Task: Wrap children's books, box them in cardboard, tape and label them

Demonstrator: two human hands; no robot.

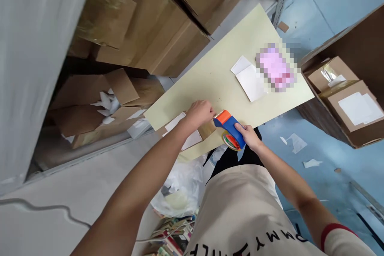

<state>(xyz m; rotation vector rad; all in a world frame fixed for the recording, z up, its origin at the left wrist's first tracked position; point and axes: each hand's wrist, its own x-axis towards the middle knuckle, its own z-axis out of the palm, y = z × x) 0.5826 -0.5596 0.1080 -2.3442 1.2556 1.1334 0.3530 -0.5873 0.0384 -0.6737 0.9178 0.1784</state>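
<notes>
A small cardboard parcel (207, 131) with white labels lies at the near edge of a pale yellow table (216, 80). My left hand (200, 113) rests on top of the parcel with its fingers curled and pressed against it, beside the tape end. A blue and orange tape dispenser (229, 127) sits in the closed grip of my right hand (248, 135), its orange front end against the parcel's right side.
White paper sheets (250, 78) and a blurred pink item (275, 68) lie farther along the table. Large cardboard boxes (156, 28) fill shelving at the left. An open carton (348, 100) stands at the right. Plastic bags (183, 188) and books (172, 240) lie below.
</notes>
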